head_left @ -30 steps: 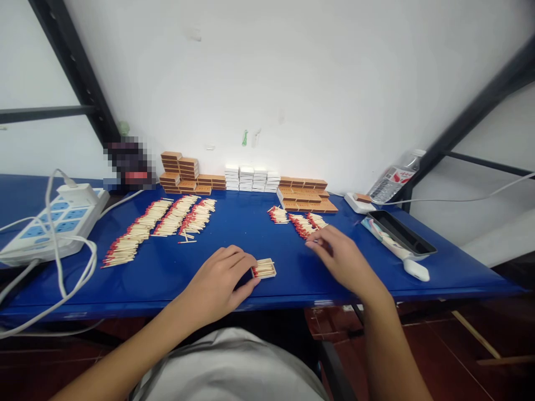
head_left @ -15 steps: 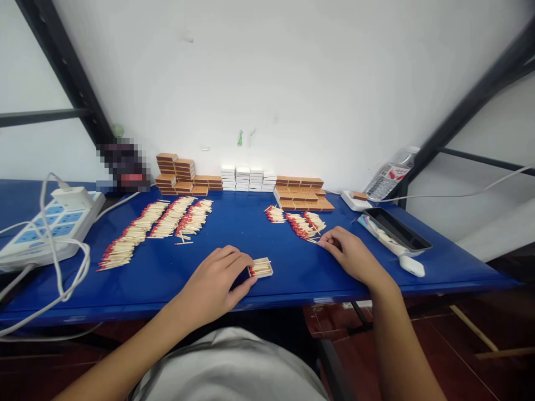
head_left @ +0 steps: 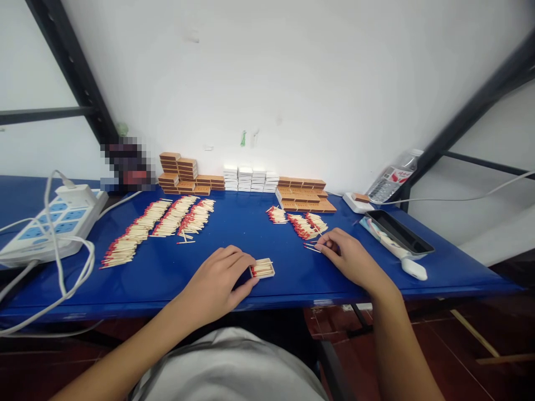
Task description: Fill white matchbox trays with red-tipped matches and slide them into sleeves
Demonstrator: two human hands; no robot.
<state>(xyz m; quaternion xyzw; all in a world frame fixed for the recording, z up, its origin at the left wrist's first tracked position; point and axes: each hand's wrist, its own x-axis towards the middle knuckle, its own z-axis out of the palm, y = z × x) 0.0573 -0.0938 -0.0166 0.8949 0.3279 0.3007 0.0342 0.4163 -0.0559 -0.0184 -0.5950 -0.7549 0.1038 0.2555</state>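
Near the table's front edge lies a small matchbox tray (head_left: 267, 273), partly filled with red-tipped matches (head_left: 262, 267). My left hand (head_left: 223, 278) grips its left end between thumb and fingers, which hide that end. To the right, my right hand (head_left: 345, 253) has thumb and fingertips pinched together on matches (head_left: 313, 247) at the near edge of a loose heap; how many it holds I cannot tell. That right-hand match heap (head_left: 307, 225) lies just beyond the fingertips, with a smaller match pile (head_left: 276, 215) to its left.
Long rows of matches (head_left: 140, 231) lie on the left of the blue table (head_left: 234, 223). Brown matchboxes (head_left: 303, 200) and white trays (head_left: 244, 179) are stacked along the wall. A power strip (head_left: 54, 228) with cables stands left; a phone (head_left: 401, 231), earphone case (head_left: 413, 269) and bottle (head_left: 395, 177) are right.
A few matches at my right fingertips have come away from the heap toward me. My left hand and the tray keep their place; the whole view has shifted slightly.
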